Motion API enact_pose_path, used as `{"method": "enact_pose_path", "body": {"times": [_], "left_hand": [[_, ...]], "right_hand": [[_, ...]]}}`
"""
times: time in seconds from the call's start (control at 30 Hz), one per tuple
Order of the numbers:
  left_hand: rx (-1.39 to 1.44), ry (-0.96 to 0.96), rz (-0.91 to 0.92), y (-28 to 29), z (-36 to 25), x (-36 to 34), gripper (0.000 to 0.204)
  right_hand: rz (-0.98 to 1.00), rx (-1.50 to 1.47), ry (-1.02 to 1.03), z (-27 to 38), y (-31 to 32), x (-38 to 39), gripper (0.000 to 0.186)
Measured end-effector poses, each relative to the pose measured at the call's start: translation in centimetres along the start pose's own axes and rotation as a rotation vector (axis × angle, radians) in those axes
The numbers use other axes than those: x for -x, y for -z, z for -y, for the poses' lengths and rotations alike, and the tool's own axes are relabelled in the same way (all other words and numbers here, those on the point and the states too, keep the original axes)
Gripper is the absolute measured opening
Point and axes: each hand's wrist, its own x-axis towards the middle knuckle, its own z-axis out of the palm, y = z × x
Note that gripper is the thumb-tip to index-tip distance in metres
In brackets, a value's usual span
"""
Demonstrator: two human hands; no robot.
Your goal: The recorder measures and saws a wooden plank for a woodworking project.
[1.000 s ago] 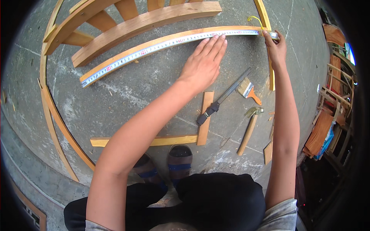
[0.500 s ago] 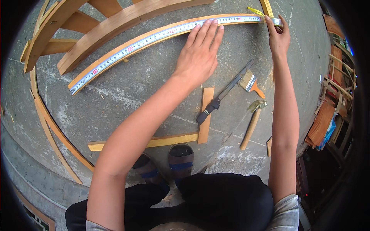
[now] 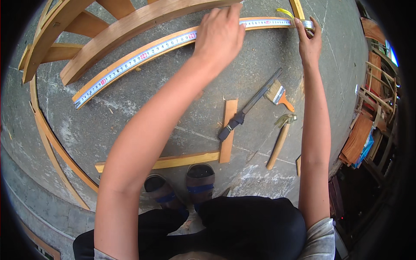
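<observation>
A pale tape measure (image 3: 167, 44) lies stretched along a narrow wooden strip (image 3: 93, 89) on the concrete floor. At the strip's right end, my right hand (image 3: 309, 45) grips the tape case between thumb and fingers; a yellow strap (image 3: 284, 12) sticks out beside it. My left hand (image 3: 220, 37) reaches across the middle of the tape, its fingers bent and close together over the right end of a thick wooden beam (image 3: 130, 27). The fingertips are hidden, so I cannot make out what they hold.
Slats join the beam to another board (image 3: 54, 32). Nearer lie a dark metal bar (image 3: 262, 90), a paintbrush (image 3: 281, 99), a hammer (image 3: 279, 145) and an L of wood pieces (image 3: 186, 160). Long thin strips (image 3: 60, 151) lie left; scrap wood (image 3: 357, 136) is piled right.
My left hand has lifted off the tape, where it lay flat, and moved up to the beam with its fingers curled. My right hand stays at the tape case.
</observation>
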Motion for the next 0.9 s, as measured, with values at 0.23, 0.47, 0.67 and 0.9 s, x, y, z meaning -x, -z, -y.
{"method": "enact_pose_path", "body": {"times": [0.23,0.47,0.67,0.9], "left_hand": [[0.008,0.146,0.152,-1.0,-0.6,-1.7,0.035],[0.108,0.302,0.152,-1.2,-0.9,-2.1,0.038],[0.119,0.331,0.143,-1.1,-0.8,-1.8,0.041],[0.114,0.393,0.197,-0.6,-1.1,-2.4,0.042]], "right_hand": [[0.003,-0.060,-0.021,-0.1,-0.1,0.3,0.088],[-0.022,-0.126,-0.037,0.4,-0.7,1.0,0.092],[-0.056,-0.124,-0.042,0.0,-1.7,1.6,0.109],[-0.008,-0.121,-0.057,0.3,-1.5,2.0,0.120]]}}
